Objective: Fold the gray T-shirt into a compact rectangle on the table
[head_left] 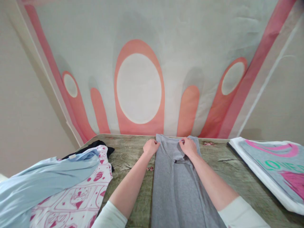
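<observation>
A gray garment [166, 186] lies lengthwise on the wood-patterned table [133, 158], its top end near the far edge and its sides folded inward. My left hand [151, 147] pinches the garment's left edge close to the top. On the upper right part rests my right hand [188, 147], its thumb and fingers pressed together on the fabric near the neckline. Between the hands the cloth is slightly bunched, with a small dark gap below the right hand.
Light blue [54, 177], white-and-pink printed [80, 196] and black [96, 145] garments lie piled at left. At right is a stack topped by a gray shirt [268, 158] with pink and green print. A patterned backdrop [171, 31] rises behind the table.
</observation>
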`<state>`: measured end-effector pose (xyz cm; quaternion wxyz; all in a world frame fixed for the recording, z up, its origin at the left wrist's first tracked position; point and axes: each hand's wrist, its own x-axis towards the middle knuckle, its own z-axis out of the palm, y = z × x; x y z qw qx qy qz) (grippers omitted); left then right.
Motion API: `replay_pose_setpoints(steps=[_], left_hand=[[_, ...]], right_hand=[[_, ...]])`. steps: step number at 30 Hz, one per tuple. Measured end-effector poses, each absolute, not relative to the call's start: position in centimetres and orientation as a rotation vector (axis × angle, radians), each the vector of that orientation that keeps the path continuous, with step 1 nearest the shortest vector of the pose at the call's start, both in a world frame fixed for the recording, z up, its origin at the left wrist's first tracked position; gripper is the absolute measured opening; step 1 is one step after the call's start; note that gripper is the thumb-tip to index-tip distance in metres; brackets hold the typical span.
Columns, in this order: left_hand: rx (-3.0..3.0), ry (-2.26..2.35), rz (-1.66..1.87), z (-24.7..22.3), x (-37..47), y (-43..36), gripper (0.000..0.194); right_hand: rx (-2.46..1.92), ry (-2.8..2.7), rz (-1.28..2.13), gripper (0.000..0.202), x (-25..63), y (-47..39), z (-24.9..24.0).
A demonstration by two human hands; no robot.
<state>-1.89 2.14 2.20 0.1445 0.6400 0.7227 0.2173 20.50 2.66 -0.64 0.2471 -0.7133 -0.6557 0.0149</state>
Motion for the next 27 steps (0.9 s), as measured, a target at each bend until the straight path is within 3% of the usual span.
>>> replay_pose_setpoints(steps=[8,27], left_hand=[[1.944,2.066,0.741,1.7,-1.9,2.1,0.037],[1.979,2.199,0.574,1.1,-2.0,2.7,0.022]], right_hand=[[-1.928,-1.793,0.053,0.034,20.1,2.5,-0.5],[-1.390,-1.613,0.425,0.030,21.2,4.9,-2.5]])
